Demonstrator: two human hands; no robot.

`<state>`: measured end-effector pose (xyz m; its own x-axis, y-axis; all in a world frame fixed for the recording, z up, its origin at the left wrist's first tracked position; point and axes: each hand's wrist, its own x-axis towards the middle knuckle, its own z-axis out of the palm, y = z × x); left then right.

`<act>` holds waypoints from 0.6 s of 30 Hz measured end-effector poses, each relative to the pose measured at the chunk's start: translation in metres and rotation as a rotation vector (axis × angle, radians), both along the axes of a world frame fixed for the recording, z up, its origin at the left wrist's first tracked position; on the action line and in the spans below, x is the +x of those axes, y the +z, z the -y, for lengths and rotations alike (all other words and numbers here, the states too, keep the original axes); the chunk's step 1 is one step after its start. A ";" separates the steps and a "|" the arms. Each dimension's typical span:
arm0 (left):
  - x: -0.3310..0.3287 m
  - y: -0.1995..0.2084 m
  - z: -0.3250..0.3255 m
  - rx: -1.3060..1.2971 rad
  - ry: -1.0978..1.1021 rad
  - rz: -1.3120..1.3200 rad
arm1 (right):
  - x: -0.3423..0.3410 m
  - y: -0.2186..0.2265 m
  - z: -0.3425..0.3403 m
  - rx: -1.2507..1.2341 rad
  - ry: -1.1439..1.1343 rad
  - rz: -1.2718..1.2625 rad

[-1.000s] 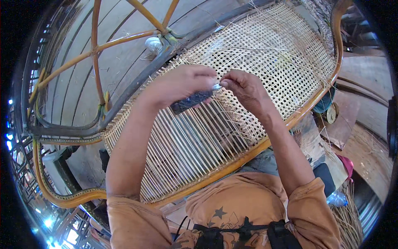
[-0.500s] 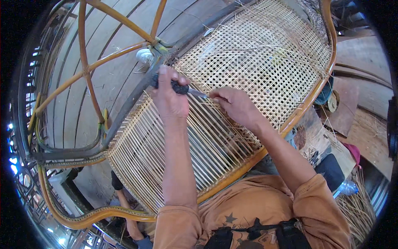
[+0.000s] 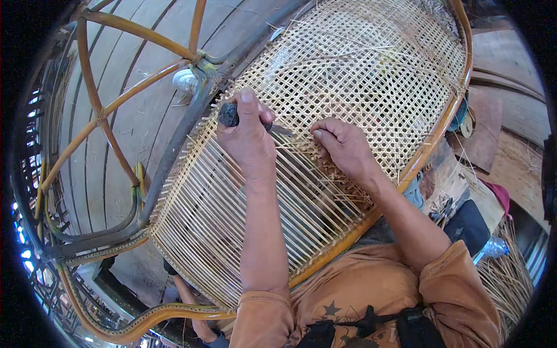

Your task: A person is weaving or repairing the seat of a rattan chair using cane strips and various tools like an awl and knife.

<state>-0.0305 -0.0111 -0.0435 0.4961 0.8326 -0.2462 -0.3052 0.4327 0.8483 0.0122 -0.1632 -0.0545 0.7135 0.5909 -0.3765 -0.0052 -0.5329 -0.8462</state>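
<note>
A woven cane panel [image 3: 342,69] in a bent rattan frame [image 3: 432,142] lies before me. Its far right part is an open lattice; the near left part has only parallel cane strands [image 3: 212,217]. My left hand [image 3: 250,130] is wrapped round the black handle of a pointed tool [image 3: 231,115]. The tool's grey metal blade points right, low over the edge of the weave; I cannot tell whether it is under a strand. Just right of the tip, my right hand [image 3: 345,148] has thumb and forefinger pinched together at the weave. What they pinch is too small to make out.
A curved rattan framework [image 3: 101,116] rises at the left over a slatted wooden surface [image 3: 136,87]. A clear plastic bottle [image 3: 494,247] and a bundle of cane strips [image 3: 505,290] are at the lower right. Another person's arm [image 3: 191,301] shows below the panel at lower left.
The view has shifted a little. My left hand has moved slightly right along the panel with the tool. My right fingertips have drawn back right, a little apart from the tool's tip.
</note>
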 end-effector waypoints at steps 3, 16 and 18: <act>0.002 0.003 0.003 -0.018 0.009 0.032 | 0.000 -0.001 0.000 -0.005 0.011 0.027; 0.010 0.003 0.007 0.001 -0.005 -0.074 | 0.000 -0.005 0.001 -0.006 0.023 -0.005; 0.012 -0.002 0.002 -0.036 0.011 -0.074 | -0.001 -0.006 0.002 -0.011 0.010 -0.030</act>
<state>-0.0184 -0.0133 -0.0451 0.4663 0.8278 -0.3119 -0.2475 0.4606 0.8524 0.0109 -0.1649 -0.0606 0.6962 0.5935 -0.4038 -0.0250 -0.5422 -0.8399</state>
